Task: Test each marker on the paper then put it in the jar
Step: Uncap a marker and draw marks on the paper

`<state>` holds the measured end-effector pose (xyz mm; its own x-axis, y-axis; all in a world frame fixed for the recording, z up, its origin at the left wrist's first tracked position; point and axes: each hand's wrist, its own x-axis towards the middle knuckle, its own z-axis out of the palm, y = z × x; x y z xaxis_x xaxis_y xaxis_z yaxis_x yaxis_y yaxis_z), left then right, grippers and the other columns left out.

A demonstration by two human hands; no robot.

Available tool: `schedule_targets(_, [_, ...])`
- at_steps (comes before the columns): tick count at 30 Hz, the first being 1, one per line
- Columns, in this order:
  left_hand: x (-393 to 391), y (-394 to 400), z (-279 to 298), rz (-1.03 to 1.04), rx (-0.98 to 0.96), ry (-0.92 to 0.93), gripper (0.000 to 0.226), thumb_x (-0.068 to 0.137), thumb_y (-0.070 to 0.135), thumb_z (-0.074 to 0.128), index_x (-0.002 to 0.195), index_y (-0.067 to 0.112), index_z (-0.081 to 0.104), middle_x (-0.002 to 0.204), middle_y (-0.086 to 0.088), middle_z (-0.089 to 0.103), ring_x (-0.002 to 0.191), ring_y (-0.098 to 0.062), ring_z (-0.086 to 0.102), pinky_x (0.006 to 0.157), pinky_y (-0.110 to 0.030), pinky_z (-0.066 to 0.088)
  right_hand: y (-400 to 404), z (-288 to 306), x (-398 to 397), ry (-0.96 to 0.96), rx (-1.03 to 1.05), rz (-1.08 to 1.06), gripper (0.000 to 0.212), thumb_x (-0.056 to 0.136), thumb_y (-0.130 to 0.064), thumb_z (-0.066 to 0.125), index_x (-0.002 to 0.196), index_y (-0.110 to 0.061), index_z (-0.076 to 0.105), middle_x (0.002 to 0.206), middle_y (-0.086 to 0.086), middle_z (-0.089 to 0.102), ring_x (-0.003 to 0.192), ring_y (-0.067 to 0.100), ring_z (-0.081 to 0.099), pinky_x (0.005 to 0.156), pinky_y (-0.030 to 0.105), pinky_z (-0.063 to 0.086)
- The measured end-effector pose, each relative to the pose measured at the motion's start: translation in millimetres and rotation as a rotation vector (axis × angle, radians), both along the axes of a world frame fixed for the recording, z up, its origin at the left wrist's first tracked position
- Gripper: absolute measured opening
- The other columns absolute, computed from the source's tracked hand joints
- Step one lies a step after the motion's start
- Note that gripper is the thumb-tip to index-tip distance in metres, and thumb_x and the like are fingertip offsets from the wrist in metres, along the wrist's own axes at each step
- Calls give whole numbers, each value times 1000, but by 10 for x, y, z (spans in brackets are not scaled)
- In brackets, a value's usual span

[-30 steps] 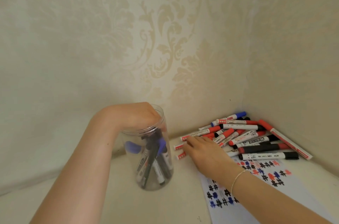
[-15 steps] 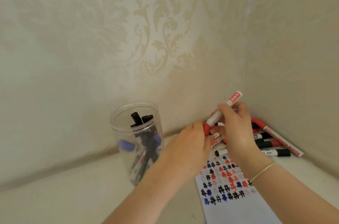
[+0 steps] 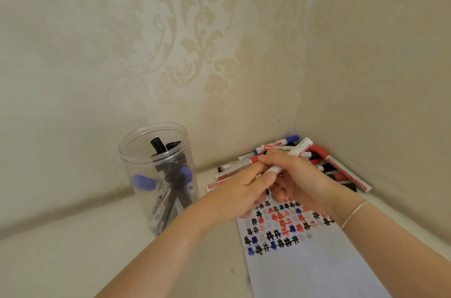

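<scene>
My right hand (image 3: 305, 183) grips the barrel of a white marker with red print (image 3: 299, 148), which tilts up to the right above the top of the paper (image 3: 305, 271). My left hand (image 3: 234, 195) meets it from the left, its thumb and fingers pinching the marker's lower end; that end is mostly hidden by the fingers. The paper carries rows of black, red and blue test marks. A clear plastic jar (image 3: 146, 200) stands open to the left of both hands, with several black and blue markers upright inside.
A pile of red, black and blue markers (image 3: 341, 170) lies in the corner behind my hands, against two wallpapered walls. The jar stands close to the back wall. A thin bracelet (image 3: 353, 214) circles my right wrist.
My left hand left the jar and joined my right hand. My right hand picked a marker out of the pile, and both hands have now sunk lower towards the paper.
</scene>
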<state>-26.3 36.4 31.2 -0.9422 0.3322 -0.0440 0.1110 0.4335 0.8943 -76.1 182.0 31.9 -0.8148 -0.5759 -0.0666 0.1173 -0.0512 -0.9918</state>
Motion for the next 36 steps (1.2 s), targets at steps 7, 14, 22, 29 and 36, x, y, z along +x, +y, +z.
schedule_targets(7, [21, -33, -82, -65, 262, -51, 15, 97, 33, 49, 102, 32, 63, 64, -16, 45, 37, -8, 18, 37, -17, 15, 80, -66, 3, 6, -71, 145, 21, 92, -18, 54, 73, -8, 49, 66, 12, 47, 49, 21, 47, 45, 27, 45])
schedule_targets(14, [14, 88, -175, -74, 276, -123, 15, 92, 39, 54, 84, 39, 67, 49, 3, 25, 42, -13, 13, 42, -25, 10, 248, -184, 5, 75, -22, 130, 18, 84, -20, 55, 72, -8, 49, 64, 13, 48, 48, 25, 54, 47, 29, 48])
schedule_targets(22, [-84, 298, -368, -123, 387, -342, 19, 88, 41, 56, 93, 25, 65, 44, 6, 22, 37, -10, 11, 38, -19, 9, 493, -317, 21, 37, 27, 75, 19, 82, -19, 52, 65, -11, 48, 53, 13, 48, 45, 30, 60, 47, 27, 49])
schedule_targets(29, [-62, 274, -336, -170, 45, -103, 24, 100, 26, 43, 89, 18, 63, 73, 7, 61, 58, -6, 52, 56, -17, 43, 463, -391, 38, 203, 250, 5, 40, 94, -27, 52, 62, -4, 59, 57, 17, 60, 41, 27, 54, 42, 24, 38])
schedule_targets(36, [37, 374, -274, -155, 98, 62, 23, 103, 16, 32, 91, 13, 51, 41, 15, 46, 37, 4, 44, 43, -3, 31, 411, -387, 18, 67, 84, -30, 35, 93, -21, 54, 62, -5, 55, 52, 11, 49, 42, 21, 41, 41, 27, 41])
